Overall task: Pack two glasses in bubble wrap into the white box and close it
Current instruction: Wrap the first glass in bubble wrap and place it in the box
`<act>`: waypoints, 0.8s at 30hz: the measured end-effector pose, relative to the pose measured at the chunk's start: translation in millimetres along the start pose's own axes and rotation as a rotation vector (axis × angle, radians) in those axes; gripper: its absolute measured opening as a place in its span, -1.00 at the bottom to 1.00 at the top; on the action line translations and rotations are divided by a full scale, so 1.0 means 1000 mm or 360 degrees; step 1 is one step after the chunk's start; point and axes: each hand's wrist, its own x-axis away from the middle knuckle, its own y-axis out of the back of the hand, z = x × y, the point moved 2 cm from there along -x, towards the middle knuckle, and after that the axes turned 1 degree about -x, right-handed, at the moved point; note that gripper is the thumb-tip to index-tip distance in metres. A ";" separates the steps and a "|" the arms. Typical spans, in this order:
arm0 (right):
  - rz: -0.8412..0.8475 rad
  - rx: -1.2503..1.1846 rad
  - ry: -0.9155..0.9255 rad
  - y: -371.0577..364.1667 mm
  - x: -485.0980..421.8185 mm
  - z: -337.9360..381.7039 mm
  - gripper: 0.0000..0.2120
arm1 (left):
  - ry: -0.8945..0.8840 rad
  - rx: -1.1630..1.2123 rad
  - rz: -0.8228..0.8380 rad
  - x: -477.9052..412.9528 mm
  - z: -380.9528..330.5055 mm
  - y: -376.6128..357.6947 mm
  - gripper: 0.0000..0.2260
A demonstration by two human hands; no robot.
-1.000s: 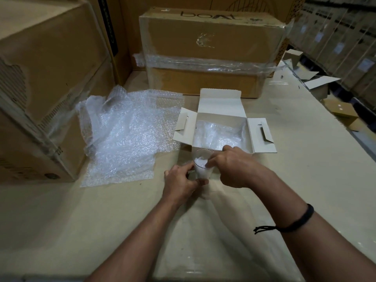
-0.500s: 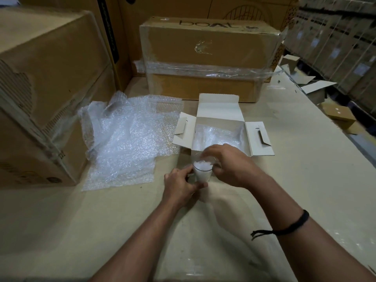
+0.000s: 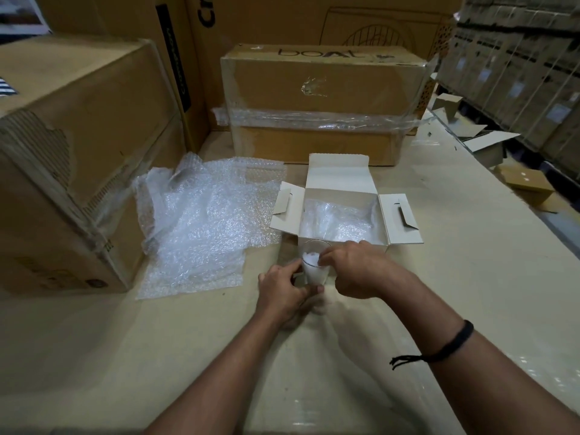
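Stuffing is what has changed. L to R: loose bubble wrap [image 3: 201,227] lies flat where it lay 1 s ago, untouched. Left hand [image 3: 282,293] clasps the lower part of the glass [image 3: 314,246] as before, fingers curled round it. The glass stands upright on the table [image 3: 470,262], just in front of the white box [image 3: 339,177] and not yet in it. Inside the glass, the white wad [image 3: 310,265] was only a small bit near the rim 1 s ago; it now sits deeper and fills more. Right hand [image 3: 354,271] has closed in over the mouth, fingertips bunched on the wad. Pinching or just pushing, can't tell. The box is unmoved, all flaps open, with a wrap bundle [image 3: 339,221] already inside.

Meaning, as I judge it: the bundle is prob. glass no. 1, though no glass shows through it. This is no. 2, being padded inside. It has no outer wrap yet, so that wrapping, boxing and closing are all left to do.

Writing, L to R: left carton [image 3: 78,152] has small marks low down, too blurred to read. Black strip [image 3: 174,58] on the tall carton [image 3: 251,20] carries vertical print, illegible. Beside it "Cr" is readable, the rest cut off at the frame top. Taped carton [image 3: 323,86] reads "boAt" on its top face. White box is blank.
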 end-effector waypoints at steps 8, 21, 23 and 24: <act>-0.0838 -0.0913 0.0031 -0.023 0.005 -0.008 -0.51 | 0.0016 0.0127 -0.0014 0.004 -0.003 0.005 -0.67; -0.0840 -0.2043 -0.0375 -0.065 -0.017 -0.024 -0.55 | -0.0033 0.0179 0.0105 -0.004 0.007 -0.003 -0.40; -0.0841 -0.2149 -0.0364 -0.065 -0.019 -0.024 -0.65 | -0.0037 0.0256 0.0128 -0.002 0.007 -0.003 -0.39; -0.0853 -0.2233 -0.0362 -0.064 -0.019 -0.023 -0.71 | -0.0031 0.0296 0.0135 -0.002 0.010 -0.004 -0.38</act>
